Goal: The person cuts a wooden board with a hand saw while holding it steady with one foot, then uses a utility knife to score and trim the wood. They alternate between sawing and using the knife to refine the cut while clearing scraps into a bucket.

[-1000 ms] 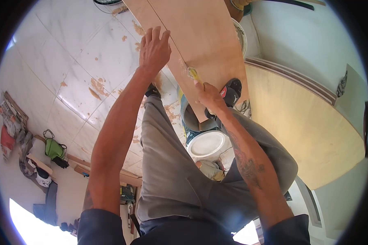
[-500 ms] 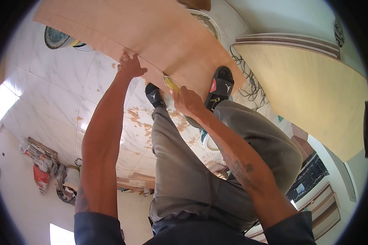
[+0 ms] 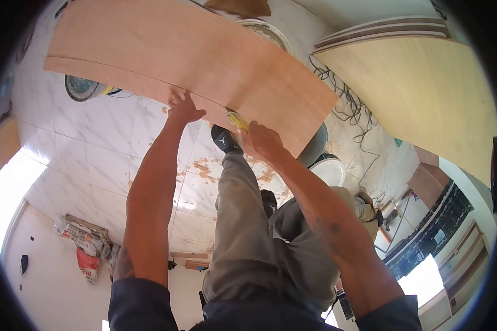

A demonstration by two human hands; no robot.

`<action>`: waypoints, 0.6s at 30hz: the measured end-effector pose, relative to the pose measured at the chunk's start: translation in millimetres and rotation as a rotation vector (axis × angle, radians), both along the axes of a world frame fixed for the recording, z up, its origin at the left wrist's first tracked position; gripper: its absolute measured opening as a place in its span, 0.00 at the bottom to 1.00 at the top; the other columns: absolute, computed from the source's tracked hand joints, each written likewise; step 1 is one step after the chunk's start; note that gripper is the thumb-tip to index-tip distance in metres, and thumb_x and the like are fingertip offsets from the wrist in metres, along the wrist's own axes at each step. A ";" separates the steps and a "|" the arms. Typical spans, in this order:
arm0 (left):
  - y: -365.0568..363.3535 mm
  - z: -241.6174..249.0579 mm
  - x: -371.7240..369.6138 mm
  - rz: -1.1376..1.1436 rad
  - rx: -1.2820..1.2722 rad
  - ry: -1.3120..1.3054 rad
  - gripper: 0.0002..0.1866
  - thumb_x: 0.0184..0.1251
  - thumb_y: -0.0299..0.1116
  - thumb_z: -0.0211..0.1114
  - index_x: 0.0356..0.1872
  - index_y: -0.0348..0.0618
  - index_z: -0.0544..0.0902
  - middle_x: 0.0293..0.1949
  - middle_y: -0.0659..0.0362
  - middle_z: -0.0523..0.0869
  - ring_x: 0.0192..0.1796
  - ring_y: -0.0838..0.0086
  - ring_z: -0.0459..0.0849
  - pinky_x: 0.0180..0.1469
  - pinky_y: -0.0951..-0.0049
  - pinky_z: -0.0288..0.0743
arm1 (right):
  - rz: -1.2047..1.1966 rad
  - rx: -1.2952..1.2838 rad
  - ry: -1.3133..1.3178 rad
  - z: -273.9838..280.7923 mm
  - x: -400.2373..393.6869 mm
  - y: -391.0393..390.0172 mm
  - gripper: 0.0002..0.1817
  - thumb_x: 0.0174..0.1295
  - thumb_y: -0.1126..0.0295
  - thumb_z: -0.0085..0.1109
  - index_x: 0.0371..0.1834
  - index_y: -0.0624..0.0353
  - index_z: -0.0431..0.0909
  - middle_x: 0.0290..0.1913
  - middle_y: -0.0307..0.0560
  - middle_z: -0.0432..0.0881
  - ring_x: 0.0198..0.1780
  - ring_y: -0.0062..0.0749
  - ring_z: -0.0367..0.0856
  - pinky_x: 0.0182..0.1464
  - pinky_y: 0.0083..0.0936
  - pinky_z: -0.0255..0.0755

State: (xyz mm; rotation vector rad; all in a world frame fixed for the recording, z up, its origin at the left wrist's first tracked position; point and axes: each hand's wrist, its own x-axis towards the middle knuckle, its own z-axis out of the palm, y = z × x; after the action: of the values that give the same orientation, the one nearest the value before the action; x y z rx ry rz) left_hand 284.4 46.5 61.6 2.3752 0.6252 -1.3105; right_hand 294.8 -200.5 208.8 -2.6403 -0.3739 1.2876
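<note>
The yellow tool (image 3: 238, 121) (rear hidden, clamped in the right hand (image 3: 263, 141)) meets the tan, dark-lined board (image 3: 204, 52); left hand (image 3: 185, 109), fingers apart, touches its edge.

The board (image 3: 149, 41) stretched from upper left to right of centre. At its lower edge, the left hand (image 3: 184, 108) lay left of the cutter (image 3: 238, 121) in the right hand (image 3: 264, 140). Cables (image 3: 352, 111) crossed the floor (image 3: 105, 160) between board and upper-right panels (image 3: 419, 88).
</note>
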 end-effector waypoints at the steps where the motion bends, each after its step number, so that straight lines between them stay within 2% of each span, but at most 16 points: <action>1: -3.8 0.6 -5.2 0.000 0.003 0.018 0.65 0.55 0.62 0.73 0.83 0.43 0.40 0.79 0.29 0.25 0.79 0.23 0.43 0.74 0.34 0.58 | 0.005 -0.001 0.043 3.9 5.0 -0.3 0.25 0.75 0.51 0.50 0.40 0.67 0.77 0.33 0.64 0.86 0.38 0.56 0.88 0.43 0.47 0.81; 7: -0.1 -0.1 -6.7 -0.031 -0.006 0.011 0.66 0.55 0.61 0.73 0.83 0.42 0.39 0.79 0.29 0.24 0.79 0.24 0.42 0.75 0.35 0.57 | 0.030 0.084 0.082 -1.0 0.1 -32.1 0.26 0.76 0.50 0.48 0.41 0.68 0.75 0.33 0.64 0.85 0.38 0.56 0.87 0.42 0.47 0.81; 10: 2.6 11.2 -16.3 -0.058 0.016 -0.103 0.60 0.57 0.58 0.73 0.82 0.42 0.48 0.80 0.29 0.35 0.79 0.28 0.51 0.74 0.39 0.61 | 0.015 0.132 0.017 -14.3 -10.5 -51.9 0.27 0.76 0.49 0.48 0.41 0.69 0.75 0.34 0.63 0.84 0.37 0.57 0.86 0.42 0.48 0.80; 13: 5.1 22.8 -49.9 0.000 -0.077 -0.303 0.47 0.62 0.54 0.71 0.77 0.41 0.62 0.77 0.32 0.57 0.74 0.36 0.66 0.70 0.45 0.68 | 0.049 0.150 -0.050 -25.5 -13.4 -67.1 0.26 0.76 0.49 0.48 0.42 0.68 0.75 0.36 0.63 0.83 0.39 0.58 0.85 0.42 0.48 0.80; 14: 2.1 12.6 -81.5 -0.013 -0.114 -0.493 0.36 0.66 0.50 0.68 0.70 0.40 0.72 0.67 0.36 0.74 0.66 0.42 0.78 0.65 0.47 0.74 | 0.064 0.157 -0.063 -26.6 -17.4 -70.3 0.26 0.76 0.49 0.48 0.42 0.68 0.75 0.37 0.63 0.83 0.40 0.58 0.85 0.43 0.49 0.80; 15: -16.7 48.3 -93.1 0.038 -0.100 -0.370 0.31 0.68 0.49 0.67 0.65 0.40 0.75 0.58 0.38 0.80 0.59 0.45 0.82 0.60 0.49 0.77 | 0.065 0.177 -0.062 -27.6 -22.6 -74.2 0.26 0.76 0.50 0.48 0.42 0.68 0.75 0.38 0.63 0.83 0.41 0.58 0.85 0.44 0.48 0.80; 16: -30.5 65.2 -122.6 0.042 -0.146 -0.415 0.26 0.69 0.49 0.66 0.58 0.39 0.78 0.49 0.40 0.84 0.54 0.46 0.84 0.54 0.50 0.79 | 0.070 0.199 -0.067 -29.7 -23.5 -78.2 0.25 0.76 0.50 0.48 0.42 0.67 0.75 0.38 0.63 0.83 0.42 0.57 0.85 0.45 0.48 0.80; 17: -52.2 100.2 -142.0 0.122 -0.202 -0.331 0.24 0.70 0.49 0.66 0.52 0.38 0.79 0.41 0.42 0.86 0.50 0.47 0.86 0.50 0.51 0.79 | 0.080 0.220 -0.080 -33.2 -19.6 -83.4 0.25 0.77 0.50 0.48 0.42 0.67 0.76 0.38 0.63 0.83 0.43 0.57 0.85 0.45 0.48 0.79; 18: -74.0 137.9 -160.4 0.176 -0.246 -0.198 0.23 0.70 0.50 0.66 0.50 0.38 0.80 0.39 0.43 0.86 0.48 0.47 0.86 0.49 0.50 0.79 | 0.089 0.226 -0.062 -39.3 -14.3 -88.9 0.25 0.76 0.50 0.48 0.43 0.67 0.76 0.39 0.64 0.83 0.43 0.57 0.85 0.46 0.48 0.79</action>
State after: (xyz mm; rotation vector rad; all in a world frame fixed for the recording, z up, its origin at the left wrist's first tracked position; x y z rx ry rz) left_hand 124.0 -27.5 199.5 2.1616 0.5642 -1.0010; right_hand 280.5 -289.4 169.5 -2.5022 -0.6140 1.1159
